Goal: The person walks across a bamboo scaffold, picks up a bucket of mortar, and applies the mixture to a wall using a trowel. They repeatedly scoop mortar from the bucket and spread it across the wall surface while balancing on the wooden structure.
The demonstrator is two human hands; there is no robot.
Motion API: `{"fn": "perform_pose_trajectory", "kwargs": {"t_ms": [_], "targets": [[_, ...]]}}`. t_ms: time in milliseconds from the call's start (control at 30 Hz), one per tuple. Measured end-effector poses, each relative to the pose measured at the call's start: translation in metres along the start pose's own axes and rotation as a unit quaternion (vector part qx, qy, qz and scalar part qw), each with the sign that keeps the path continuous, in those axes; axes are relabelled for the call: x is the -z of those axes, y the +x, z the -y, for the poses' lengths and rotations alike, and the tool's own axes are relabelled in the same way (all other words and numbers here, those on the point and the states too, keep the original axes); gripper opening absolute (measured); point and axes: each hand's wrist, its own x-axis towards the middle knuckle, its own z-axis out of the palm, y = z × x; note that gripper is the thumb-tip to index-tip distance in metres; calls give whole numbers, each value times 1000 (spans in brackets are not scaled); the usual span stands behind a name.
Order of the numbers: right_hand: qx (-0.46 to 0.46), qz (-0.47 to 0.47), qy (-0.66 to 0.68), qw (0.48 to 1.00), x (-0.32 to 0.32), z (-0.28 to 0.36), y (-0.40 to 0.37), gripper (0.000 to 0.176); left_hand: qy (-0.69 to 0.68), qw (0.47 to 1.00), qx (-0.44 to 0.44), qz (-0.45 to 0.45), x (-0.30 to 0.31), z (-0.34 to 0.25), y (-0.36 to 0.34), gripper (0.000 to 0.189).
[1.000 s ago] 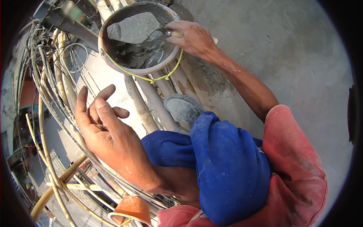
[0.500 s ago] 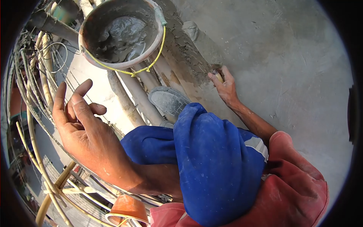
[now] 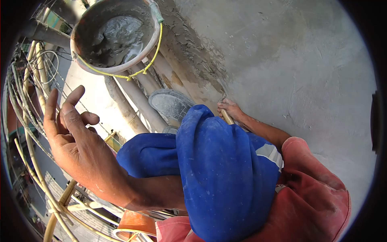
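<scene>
My right hand [image 3: 230, 109] grips a wooden-handled tool [image 3: 227, 117] beside my knee [image 3: 203, 121], near the end of the rough mortar [image 3: 189, 44]; my left hand [image 3: 76, 141], well apart, is empty. I judge I'm smoothing mortar; the next move calls for 1 flat, even stroke.

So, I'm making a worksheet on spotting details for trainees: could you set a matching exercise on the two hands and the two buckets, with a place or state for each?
Column one
1. Left hand
2. Right hand
3. Mortar bucket
4. Orange bucket

Column two
A. At the bottom edge of the view, beside the red shirt
B. Closed round a tan tool handle
C. Fitted with a yellow rope handle, wet grey mortar inside
D. Raised, fingers partly curled, nothing visible in its grasp

Pairs: 1-D, 2-B, 3-C, 4-A
</scene>
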Motion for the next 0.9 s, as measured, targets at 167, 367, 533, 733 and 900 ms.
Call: {"fn": "perform_pose_trajectory", "kwargs": {"t_ms": [167, 367, 533, 733, 900], "targets": [[-9, -29, -11, 999, 3, 5, -16, 21, -10, 1000, -6, -1, 0, 5, 2, 33], [12, -60, -63, 996, 12, -9, -16, 22, 7, 1000, -6, 4, 2, 3, 1, 33], [69, -162, -250, 952, -4, -1, -30, 30, -11, 1000, -14, 12, -1, 4, 0, 33], [99, -210, -282, 931, -9, 4, -36, 33, 17, 1000, -3, 9, -1, 3, 1, 32], [127, -207, -239, 940, -21, 22, -55, 33, 27, 1000, -2, 6, -4, 1, 0, 31]]}}
